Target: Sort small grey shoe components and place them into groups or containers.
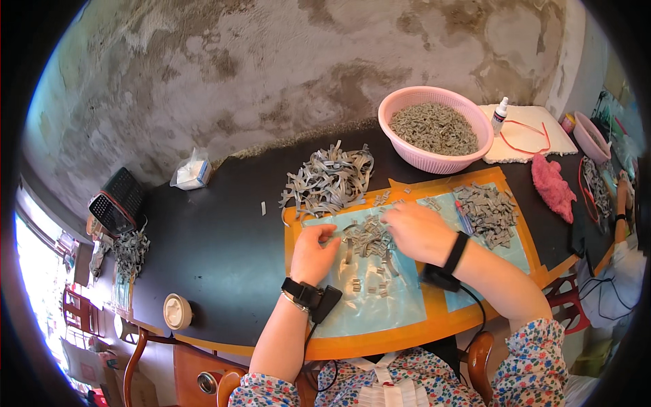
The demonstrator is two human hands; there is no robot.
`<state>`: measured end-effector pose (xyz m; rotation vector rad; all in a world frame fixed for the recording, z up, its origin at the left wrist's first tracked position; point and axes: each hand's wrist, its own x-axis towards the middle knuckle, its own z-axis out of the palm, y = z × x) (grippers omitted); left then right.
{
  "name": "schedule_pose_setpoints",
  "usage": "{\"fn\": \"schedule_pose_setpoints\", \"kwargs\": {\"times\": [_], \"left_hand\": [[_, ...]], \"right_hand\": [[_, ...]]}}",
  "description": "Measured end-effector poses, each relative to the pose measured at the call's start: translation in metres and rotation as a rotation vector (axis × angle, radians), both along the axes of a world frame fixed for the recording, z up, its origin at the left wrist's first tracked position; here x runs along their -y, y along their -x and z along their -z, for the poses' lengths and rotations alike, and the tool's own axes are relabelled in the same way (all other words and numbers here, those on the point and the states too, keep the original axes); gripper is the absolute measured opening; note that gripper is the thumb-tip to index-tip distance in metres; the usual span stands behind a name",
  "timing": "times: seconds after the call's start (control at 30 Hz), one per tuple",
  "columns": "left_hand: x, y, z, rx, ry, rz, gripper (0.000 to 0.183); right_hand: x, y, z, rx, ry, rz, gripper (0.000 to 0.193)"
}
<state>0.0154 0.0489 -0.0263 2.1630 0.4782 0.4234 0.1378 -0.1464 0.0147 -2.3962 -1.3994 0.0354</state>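
Clock directions are taken from the central pile as seen from above, 12 o'clock pointing to the wall.

Location: the grey pieces (371, 237) lie in a loose pile on a blue sheet (339, 315), which is on the dark surface (224, 264).

Handling: each piece is short and narrow and appears light, fairly stiff and unlikely to break. The sheet looks glossy, so pieces probably slide under sideways pressure. Grip one piece between thumb and forefinger across its long edges. The grey strips (329, 178) at 11 o'clock are tangled and look more flexible; take one by a free end.

Hand state: the left hand (315, 254), between 8 and 9 o'clock, is half curled with its fingertips beside the pile. The right hand (419, 230), at 3 o'clock, is bent palm down at the pile's edge, fingertips mostly concealed. Whether either pinches a piece cannot be told.

Count:
- Hands: two.
- Heap of similar pieces (489, 211), before 3 o'clock: one.
- Pen (464, 217), left of that heap: one.
- Pink basin (434, 163) with pieces inside, 1 o'clock: one.
- White bottle (500, 115), between 1 and 2 o'clock: one.
- Pink cloth (554, 186), between 2 and 3 o'clock: one.
- Individual pieces and strips: too many and too overlapped to count.
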Motion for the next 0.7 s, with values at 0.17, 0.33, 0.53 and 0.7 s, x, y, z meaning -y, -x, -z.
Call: {"fn": "schedule_pose_setpoints", "kwargs": {"times": [0.17, 0.33, 0.53, 0.7], "left_hand": [[0.004, 0.002, -0.001, -0.029, -0.016, 0.071, 0.025], [0.006, 0.004, -0.005, -0.020, -0.030, 0.080, 0.022], [0.016, 0.006, -0.013, 0.010, -0.132, 0.212, 0.019], [0.024, 0.006, -0.013, -0.030, -0.181, 0.325, 0.021]], "right_hand": [[-0.057, -0.022, 0.020, 0.183, -0.223, -0.118, 0.006], [-0.087, -0.031, 0.035, 0.229, -0.152, -0.088, 0.008], [-0.087, -0.038, 0.035, 0.147, -0.037, -0.096, 0.010], [-0.081, -0.041, 0.030, -0.098, -0.161, -0.097, 0.012]]}}
